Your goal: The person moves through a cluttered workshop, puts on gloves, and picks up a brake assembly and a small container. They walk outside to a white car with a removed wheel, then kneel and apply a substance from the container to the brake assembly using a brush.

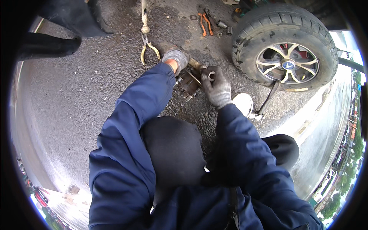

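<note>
My left hand (176,58), in a grey glove, is closed over the far end of a dull metal piece (195,64); what its fingers grip is hidden. My right hand (217,88), also gloved, is wrapped round a metal tool with a ring-shaped end (211,76). Between and below my hands a rusty metal assembly with bolts (188,86) lies on the wet asphalt. Just beyond my left hand lie yellow-handled pliers (152,50), beside a long metal rod with a jointed end (144,19).
A wheel with tyre (247,48) lies at upper right, with a wrench (267,99) and a white round item (241,103) below it. Orange-handled pliers (205,25) and sockets (225,28) lie at the back. Dark boot-like shapes (53,46) are at upper left. My knees frame the lower middle.
</note>
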{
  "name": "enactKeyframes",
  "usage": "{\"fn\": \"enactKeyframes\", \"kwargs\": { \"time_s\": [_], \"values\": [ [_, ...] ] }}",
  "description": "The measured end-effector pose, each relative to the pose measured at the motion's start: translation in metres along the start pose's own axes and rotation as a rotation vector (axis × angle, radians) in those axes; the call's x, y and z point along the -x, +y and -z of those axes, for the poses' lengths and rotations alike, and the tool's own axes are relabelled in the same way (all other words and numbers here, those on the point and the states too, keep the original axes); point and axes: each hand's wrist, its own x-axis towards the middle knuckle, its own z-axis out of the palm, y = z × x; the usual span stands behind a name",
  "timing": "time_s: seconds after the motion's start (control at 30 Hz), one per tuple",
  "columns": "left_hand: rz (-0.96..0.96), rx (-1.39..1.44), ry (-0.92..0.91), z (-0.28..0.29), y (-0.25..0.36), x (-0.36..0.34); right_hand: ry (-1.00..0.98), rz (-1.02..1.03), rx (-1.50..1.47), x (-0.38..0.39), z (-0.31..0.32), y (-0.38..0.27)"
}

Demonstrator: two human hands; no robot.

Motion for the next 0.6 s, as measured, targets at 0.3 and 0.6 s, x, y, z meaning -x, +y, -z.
{"fn": "enactKeyframes", "kwargs": {
  "time_s": [0.3, 0.6],
  "values": [
    [-0.048, -0.155, -0.132, -0.008, -0.004, -0.026, -0.086, -0.149, 0.101, -0.010, -0.007, 0.018],
    [0.161, 0.330, 0.187, -0.016, -0.010, -0.011, -0.043, -0.059, -0.072, -0.020, -0.003, 0.017]
  ]
}}
